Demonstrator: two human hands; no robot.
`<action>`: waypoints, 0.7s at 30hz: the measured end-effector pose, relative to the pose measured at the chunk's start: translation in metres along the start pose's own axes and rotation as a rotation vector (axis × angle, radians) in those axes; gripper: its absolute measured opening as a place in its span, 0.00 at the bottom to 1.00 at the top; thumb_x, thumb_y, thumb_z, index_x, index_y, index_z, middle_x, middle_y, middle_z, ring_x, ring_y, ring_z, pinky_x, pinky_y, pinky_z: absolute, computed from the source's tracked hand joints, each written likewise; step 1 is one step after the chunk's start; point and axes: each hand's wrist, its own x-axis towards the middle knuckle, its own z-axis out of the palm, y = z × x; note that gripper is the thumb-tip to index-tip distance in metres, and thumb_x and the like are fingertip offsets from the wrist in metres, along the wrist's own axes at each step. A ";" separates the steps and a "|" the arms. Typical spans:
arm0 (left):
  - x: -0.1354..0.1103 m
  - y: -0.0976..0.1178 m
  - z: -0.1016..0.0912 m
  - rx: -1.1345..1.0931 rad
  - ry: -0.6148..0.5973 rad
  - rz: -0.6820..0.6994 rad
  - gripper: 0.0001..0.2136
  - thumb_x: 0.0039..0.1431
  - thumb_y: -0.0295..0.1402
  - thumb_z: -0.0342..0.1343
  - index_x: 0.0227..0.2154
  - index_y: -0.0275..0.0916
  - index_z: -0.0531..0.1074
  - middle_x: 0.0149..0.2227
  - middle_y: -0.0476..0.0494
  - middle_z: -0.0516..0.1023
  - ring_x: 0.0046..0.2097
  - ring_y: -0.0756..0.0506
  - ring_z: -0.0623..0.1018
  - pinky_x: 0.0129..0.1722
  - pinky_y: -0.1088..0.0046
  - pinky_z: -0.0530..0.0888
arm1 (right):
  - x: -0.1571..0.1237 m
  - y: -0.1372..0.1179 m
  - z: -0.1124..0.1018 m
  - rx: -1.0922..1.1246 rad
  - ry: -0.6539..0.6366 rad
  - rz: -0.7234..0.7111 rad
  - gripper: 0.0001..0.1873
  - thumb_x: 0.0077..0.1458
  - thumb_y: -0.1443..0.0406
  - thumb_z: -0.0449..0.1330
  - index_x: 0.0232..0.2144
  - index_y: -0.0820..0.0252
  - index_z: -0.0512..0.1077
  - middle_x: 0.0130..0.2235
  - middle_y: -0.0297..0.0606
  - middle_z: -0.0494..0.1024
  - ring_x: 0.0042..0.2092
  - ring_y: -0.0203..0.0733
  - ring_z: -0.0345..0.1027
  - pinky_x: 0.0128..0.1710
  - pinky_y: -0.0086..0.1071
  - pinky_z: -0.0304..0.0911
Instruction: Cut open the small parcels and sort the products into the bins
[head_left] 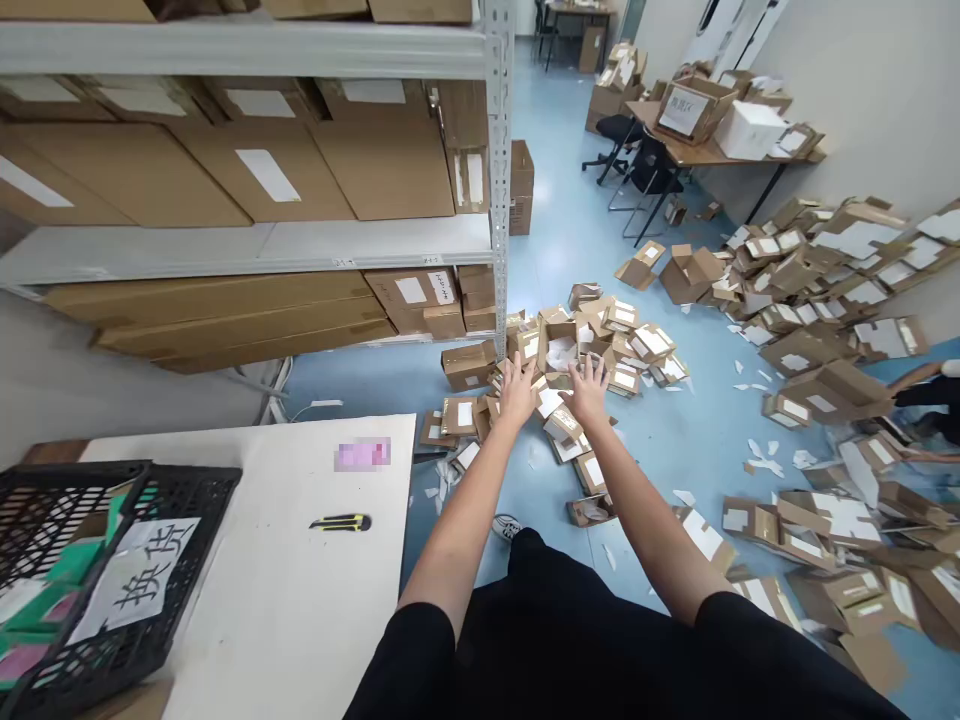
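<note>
The blue floor [660,440] runs through the middle of the frame, strewn with cartons; a step taken without looking down could catch on one and upset the person's balance. At upper left, the shelf [262,243] carries packed boxes, and its post comes down right beside the pile [622,315] at centre. An arm swung left there could knock against the metal. On the right, a heap [817,280] leans up the wall, loosely stacked; a pull low down might make it slide. A co-worker's arm [915,377] shows at the right edge, near those boxes.

The bench [285,600] fills the lower left, with a black crate [196,490] at its corner.

The open box [559,332], white paper inside, sits in the centre pile, just beyond the hands. Both left hand [517,392] and right hand [589,390] are spread wide, apart, apparently holding nothing; whether fingertips touch cardboard I cannot tell. Since the cartons rest at odd angles, pressing on one could tip its neighbours.

One shoe [508,526] shows close to the pile, so a falling carton could land on it. The knife [341,522] lies on the bench; if its blade is out, which is unclear, a careless reach could cut. Paper scraps [765,460] at right could slip underfoot.
</note>
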 end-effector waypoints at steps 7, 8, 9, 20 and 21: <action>-0.053 -0.053 -0.055 0.040 0.097 -0.132 0.31 0.61 0.28 0.60 0.68 0.47 0.67 0.76 0.41 0.55 0.77 0.32 0.51 0.75 0.46 0.56 | -0.008 -0.067 0.047 0.145 -0.166 -0.177 0.33 0.57 0.67 0.63 0.65 0.59 0.69 0.77 0.51 0.49 0.77 0.70 0.29 0.71 0.68 0.42; -0.068 -0.063 -0.069 0.054 0.122 -0.165 0.31 0.61 0.28 0.60 0.67 0.46 0.67 0.76 0.41 0.56 0.77 0.32 0.52 0.75 0.46 0.56 | -0.010 -0.088 0.054 0.172 -0.195 -0.209 0.34 0.57 0.67 0.63 0.66 0.59 0.68 0.77 0.50 0.48 0.77 0.70 0.29 0.71 0.67 0.43; -0.084 -0.073 -0.084 0.072 0.153 -0.197 0.30 0.61 0.27 0.60 0.66 0.46 0.68 0.76 0.40 0.56 0.77 0.32 0.53 0.75 0.46 0.56 | -0.013 -0.109 0.061 0.198 -0.221 -0.252 0.35 0.58 0.67 0.63 0.68 0.58 0.67 0.77 0.50 0.47 0.77 0.70 0.29 0.71 0.67 0.44; -0.410 -0.078 -0.239 0.407 0.770 -0.763 0.30 0.61 0.24 0.60 0.67 0.43 0.67 0.76 0.36 0.55 0.77 0.31 0.52 0.73 0.44 0.59 | -0.187 -0.401 0.089 0.506 -0.533 -1.159 0.37 0.60 0.64 0.62 0.70 0.57 0.63 0.78 0.49 0.43 0.77 0.70 0.31 0.70 0.67 0.47; -0.452 -0.067 -0.243 0.438 0.834 -0.830 0.30 0.62 0.25 0.60 0.67 0.43 0.66 0.76 0.36 0.54 0.77 0.31 0.52 0.73 0.44 0.59 | -0.224 -0.423 0.085 0.532 -0.565 -1.251 0.37 0.60 0.64 0.62 0.70 0.57 0.63 0.78 0.49 0.43 0.77 0.70 0.31 0.70 0.67 0.47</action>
